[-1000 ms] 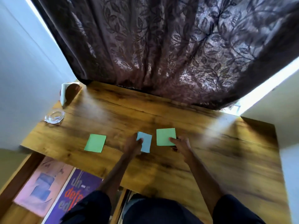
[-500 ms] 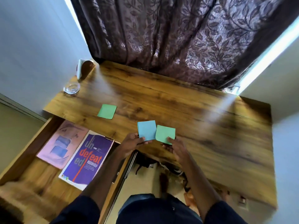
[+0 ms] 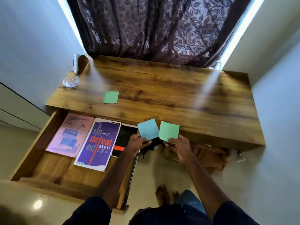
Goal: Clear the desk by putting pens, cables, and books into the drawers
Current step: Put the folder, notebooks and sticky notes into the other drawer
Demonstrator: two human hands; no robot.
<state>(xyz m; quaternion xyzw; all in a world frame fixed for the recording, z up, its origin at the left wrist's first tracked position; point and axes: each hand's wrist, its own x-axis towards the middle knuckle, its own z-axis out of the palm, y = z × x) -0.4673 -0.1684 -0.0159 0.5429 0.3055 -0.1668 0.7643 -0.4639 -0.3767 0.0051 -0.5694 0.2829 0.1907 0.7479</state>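
My left hand [image 3: 135, 144] pinches a blue sticky note [image 3: 148, 129] and my right hand [image 3: 181, 147] pinches a green sticky note [image 3: 169, 131], both lifted in front of the wooden desk's [image 3: 162, 88] front edge. A second green note [image 3: 110, 97] lies flat on the desk at the left. Below the desk's left side an open drawer [image 3: 39, 143] holds a pink book [image 3: 70, 134], a purple book [image 3: 99, 144] and a black notebook [image 3: 124, 140] partly hidden by my left hand.
A glass ashtray [image 3: 71, 82] and a white-and-brown object [image 3: 79, 63] sit at the desk's far left corner. A dark curtain [image 3: 154, 26] hangs behind the desk. Walls close in on both sides. A foot [image 3: 162, 194] stands on the floor below.
Both notes came off the desk top and now hang in my hands past its front edge. My view pulled back, showing the open drawer and the floor.
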